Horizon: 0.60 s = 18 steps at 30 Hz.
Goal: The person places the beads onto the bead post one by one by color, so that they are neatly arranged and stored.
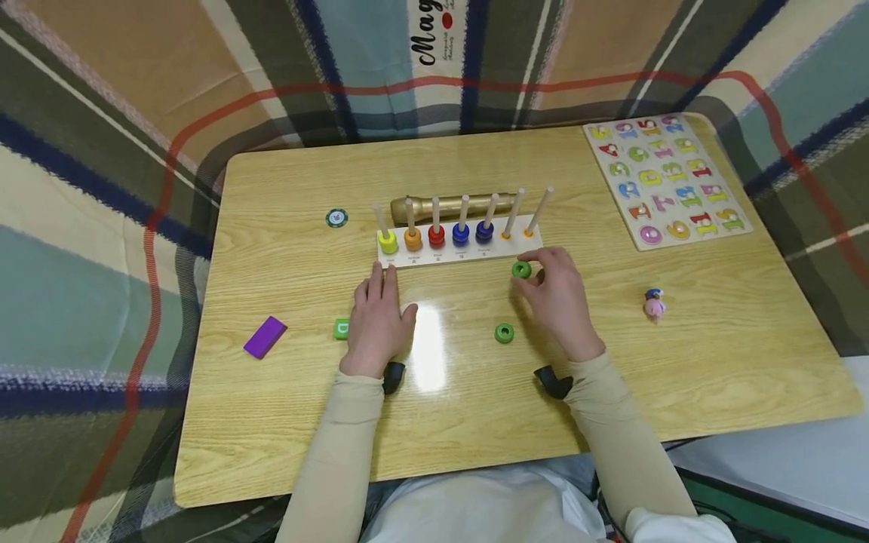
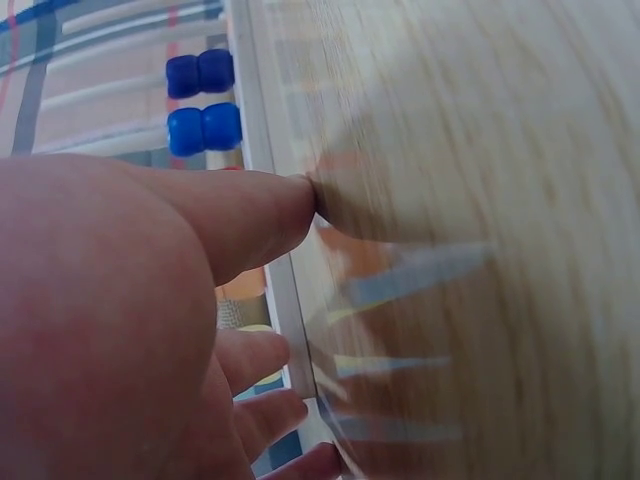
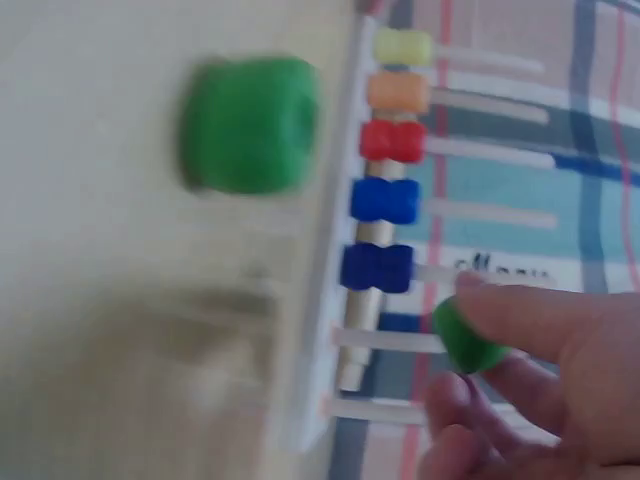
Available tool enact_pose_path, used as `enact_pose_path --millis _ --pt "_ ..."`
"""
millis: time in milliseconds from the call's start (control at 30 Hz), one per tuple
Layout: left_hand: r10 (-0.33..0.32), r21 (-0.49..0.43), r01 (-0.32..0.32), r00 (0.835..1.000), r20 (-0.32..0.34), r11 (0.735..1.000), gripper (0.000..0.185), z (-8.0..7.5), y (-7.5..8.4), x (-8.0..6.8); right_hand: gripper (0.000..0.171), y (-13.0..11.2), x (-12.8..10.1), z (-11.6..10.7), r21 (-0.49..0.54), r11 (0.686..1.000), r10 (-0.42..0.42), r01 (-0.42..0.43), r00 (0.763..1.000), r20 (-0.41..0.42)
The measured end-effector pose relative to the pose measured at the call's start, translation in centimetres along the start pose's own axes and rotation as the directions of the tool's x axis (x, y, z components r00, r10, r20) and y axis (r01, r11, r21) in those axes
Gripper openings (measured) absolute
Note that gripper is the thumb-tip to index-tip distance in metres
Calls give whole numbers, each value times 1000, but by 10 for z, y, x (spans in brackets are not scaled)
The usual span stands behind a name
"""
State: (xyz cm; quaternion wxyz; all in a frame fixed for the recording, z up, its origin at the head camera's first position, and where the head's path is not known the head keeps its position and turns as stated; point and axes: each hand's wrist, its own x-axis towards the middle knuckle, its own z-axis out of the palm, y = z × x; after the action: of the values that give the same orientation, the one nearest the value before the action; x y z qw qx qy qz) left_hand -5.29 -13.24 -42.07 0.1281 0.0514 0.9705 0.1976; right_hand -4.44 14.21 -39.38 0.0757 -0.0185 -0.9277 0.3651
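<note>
A white peg board (image 1: 444, 258) with several upright pegs stands in mid-table. Yellow, orange, red, blue and dark blue rings sit on its pegs from the left; the two pegs at the right end are bare. My left hand (image 1: 379, 324) reaches to the board's left front edge, fingers extended with the tips at the edge. Between thumb and fingers, my right hand (image 1: 562, 302) pinches a green ring (image 1: 521, 270) in front of the board's right end. In the right wrist view this green ring (image 3: 468, 335) overlaps a bare peg. A second green ring (image 1: 504, 332) lies on the table nearer me.
Behind the board lies a brass-coloured tube (image 1: 448, 206). A letter puzzle board (image 1: 668, 181) is at the back right, with a small pink figure (image 1: 654, 305) nearer me. Leftward are a purple block (image 1: 265, 337), a round chip (image 1: 336, 218) and a green tile (image 1: 341, 329) beside my left hand.
</note>
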Motion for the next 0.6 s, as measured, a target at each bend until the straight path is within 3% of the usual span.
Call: enact_pose_path --millis 133,233,367,600 --pt "-6 -4 6 1000 1 1000 78 0 -1 1 33 -9 18 -11 100 994 -20 37 987 -160" --pt "-9 -6 9 1000 0 1000 78 0 -1 1 35 -18 33 -18 166 985 -11 51 973 -228" --pt "-13 -3 13 1000 1 1000 79 0 -2 1 36 -29 53 -21 192 980 -2 53 967 -255" --pt "-22 0 22 1000 18 1000 78 -2 1 -1 35 -36 71 -17 147 987 -16 58 961 -275"
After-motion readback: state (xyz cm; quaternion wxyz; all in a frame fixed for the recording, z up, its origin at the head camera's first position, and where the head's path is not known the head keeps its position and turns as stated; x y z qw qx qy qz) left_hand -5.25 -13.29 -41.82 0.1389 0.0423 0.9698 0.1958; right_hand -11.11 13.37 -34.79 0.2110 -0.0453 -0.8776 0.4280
